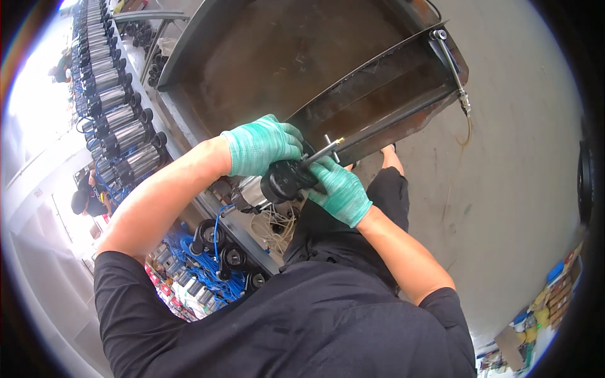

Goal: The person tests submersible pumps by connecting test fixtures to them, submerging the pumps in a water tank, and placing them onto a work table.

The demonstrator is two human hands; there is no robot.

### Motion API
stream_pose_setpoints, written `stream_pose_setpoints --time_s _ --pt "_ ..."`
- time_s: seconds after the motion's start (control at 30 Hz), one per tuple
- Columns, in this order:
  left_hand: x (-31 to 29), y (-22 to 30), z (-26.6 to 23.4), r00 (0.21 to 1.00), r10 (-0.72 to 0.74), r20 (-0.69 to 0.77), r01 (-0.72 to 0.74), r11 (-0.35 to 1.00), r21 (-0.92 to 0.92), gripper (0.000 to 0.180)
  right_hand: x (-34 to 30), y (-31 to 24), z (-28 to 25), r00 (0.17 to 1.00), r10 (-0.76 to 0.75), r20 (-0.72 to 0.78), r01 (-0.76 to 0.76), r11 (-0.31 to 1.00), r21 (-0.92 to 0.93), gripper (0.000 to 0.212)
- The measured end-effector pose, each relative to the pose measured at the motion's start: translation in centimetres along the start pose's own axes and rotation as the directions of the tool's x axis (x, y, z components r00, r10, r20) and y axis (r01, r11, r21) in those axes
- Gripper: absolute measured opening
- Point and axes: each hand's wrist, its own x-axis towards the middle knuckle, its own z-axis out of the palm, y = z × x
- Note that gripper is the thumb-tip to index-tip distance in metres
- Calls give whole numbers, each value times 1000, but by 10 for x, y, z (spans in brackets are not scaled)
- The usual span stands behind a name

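— What do the hands hold?

— The left hand [261, 145], in a green glove, is closed over the top of a black-ended pump motor [277, 183]; the right hand [340, 192], gloved alike, grips it from below, at the edge of the rusty metal tray [271, 57].

— And the nozzle?

— A thin metal nozzle [321, 152] on a black hose [403, 116] touches the motor's end, between the two hands; steel pump bodies [120, 120] stand in a row well to the left.

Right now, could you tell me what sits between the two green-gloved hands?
In the head view, a black round pump end with a thin metal rod sits between the left hand and the right hand; both hands grip it.
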Motion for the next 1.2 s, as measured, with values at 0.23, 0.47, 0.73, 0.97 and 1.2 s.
stream_pose_setpoints --time_s 0.23,0.47,0.73,0.97,1.2 --pt "5 -4 -2 997 41 70 -42 999 4 43 1 -7 -1 996 1 -86 -27 954 -298 58" --pt "-26 16 30 902 -103 -420 97 995 -36 54 -1 1 11 990 112 -85 -87 963 256 63" --pt "-22 50 106 616 -567 -547 189 780 -596 117 14 10 -1 993 98 63 -114 939 325 78" --pt "-14 44 126 475 -565 -675 161 809 -565 110 29 2 -23 993 55 105 -76 976 203 86" --pt "-11 43 121 457 -432 -777 215 902 -374 117 43 1 -33 953 87 289 -197 905 378 77"
